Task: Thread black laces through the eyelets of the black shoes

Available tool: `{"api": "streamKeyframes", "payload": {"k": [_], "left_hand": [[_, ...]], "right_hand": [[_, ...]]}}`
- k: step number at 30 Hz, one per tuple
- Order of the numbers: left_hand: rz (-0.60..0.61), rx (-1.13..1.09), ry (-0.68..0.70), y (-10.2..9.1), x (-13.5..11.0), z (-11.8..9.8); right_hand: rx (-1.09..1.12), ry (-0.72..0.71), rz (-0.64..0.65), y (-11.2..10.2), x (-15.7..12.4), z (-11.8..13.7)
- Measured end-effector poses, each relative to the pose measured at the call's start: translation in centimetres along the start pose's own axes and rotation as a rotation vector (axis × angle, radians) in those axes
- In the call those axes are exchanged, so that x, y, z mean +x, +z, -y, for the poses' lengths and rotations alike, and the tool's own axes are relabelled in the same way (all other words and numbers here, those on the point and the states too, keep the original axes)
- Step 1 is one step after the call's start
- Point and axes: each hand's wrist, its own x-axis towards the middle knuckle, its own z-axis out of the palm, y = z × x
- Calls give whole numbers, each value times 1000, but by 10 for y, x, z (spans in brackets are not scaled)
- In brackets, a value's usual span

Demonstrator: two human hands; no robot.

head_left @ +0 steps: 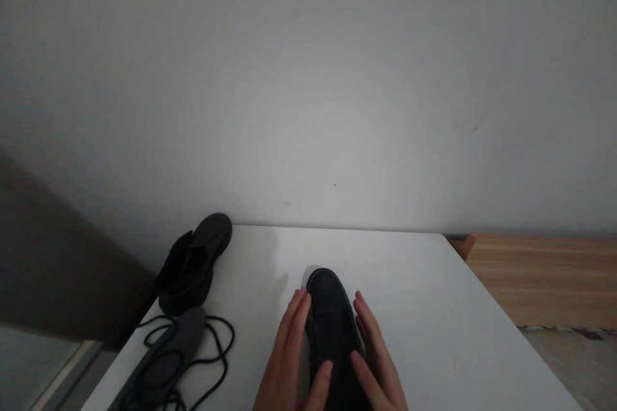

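Note:
A black shoe [331, 321] lies toe-forward on the white table, between my two hands; its heel end runs out of the bottom of the view. My left hand [292, 359] is along its left side, fingers stretched out and fingertips at the edge, with the thumb over the upper. On the other side, my right hand [378, 359] has its fingers extended and apart from the toe's edge, its thumb at the upper's right part. Neither hand is wrapped around the shoe.
The white table [409, 295] meets a pale wall [337, 109]. At its back left corner stands another black shoe [212, 241]. Nearer lie a dark grey insole [190, 334] and a loose black shoelace [225, 359]. To the right is a wooden surface [535, 276], beyond a gap.

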Motion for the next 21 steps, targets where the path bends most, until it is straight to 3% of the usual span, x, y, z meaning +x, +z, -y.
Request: {"api": "streamKeyframes", "payload": {"k": [2,6,12,14,16,18,21], "left_hand": [[-12,-162,-95,16,-6,7],[-31,-329,-83,38,-8,19],[-8,-317,-125,27,1,13],[-11,-265,-117,10,1,13],[-23,-160,-92,-19,-2,19],[-33,42,-114,-60,-11,32],[-6,316,-317,-125,-35,57]], "right_hand": [[56,32,32,10,-2,-8],[52,-1,72,21,2,-16],[56,97,44,25,13,-7],[45,102,49,23,14,-5],[37,91,58,19,13,-5],[50,79,53,10,13,-9],[86,64,13,-7,12,-15]]}}
